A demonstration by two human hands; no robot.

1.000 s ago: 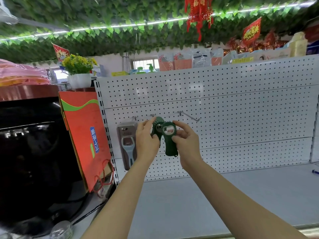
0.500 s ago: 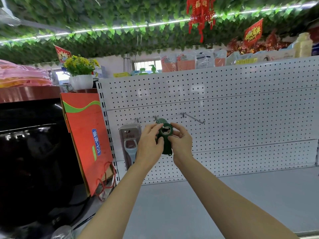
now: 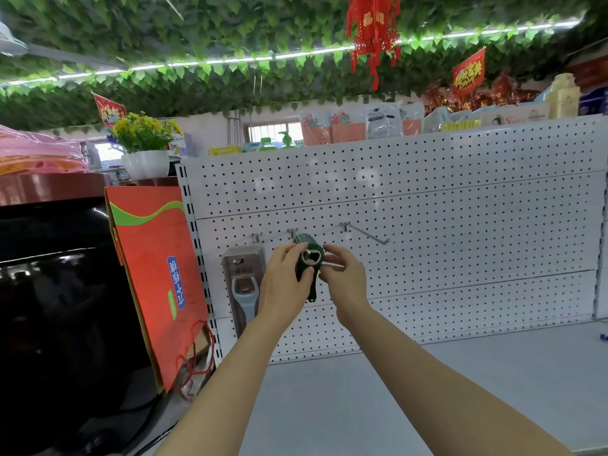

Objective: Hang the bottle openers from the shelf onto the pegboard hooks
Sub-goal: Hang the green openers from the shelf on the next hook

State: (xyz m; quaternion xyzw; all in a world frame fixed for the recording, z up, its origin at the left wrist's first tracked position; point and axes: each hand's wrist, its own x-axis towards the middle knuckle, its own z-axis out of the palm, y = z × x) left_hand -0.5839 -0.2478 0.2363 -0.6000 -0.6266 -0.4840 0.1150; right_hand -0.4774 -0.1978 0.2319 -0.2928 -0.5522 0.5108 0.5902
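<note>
Both hands have risen, carrying the dark green plastic bottle opener (image 3: 307, 263) toward the middle hook (image 3: 292, 231). Left hand (image 3: 285, 280) and right hand (image 3: 345, 276) pinch it against the white perforated metal pegboard (image 3: 460, 225). Three hooks show; one grey packaged opener (image 3: 244, 287) hangs left. Below lies a pale grey shelf (image 3: 427, 390), under a leafy ceiling.

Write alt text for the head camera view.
Two hands, left hand and right hand, hold a green bottle opener at a hook on a white pegboard. A packaged grey bottle opener hangs left of it; an empty hook sticks out right.
</note>
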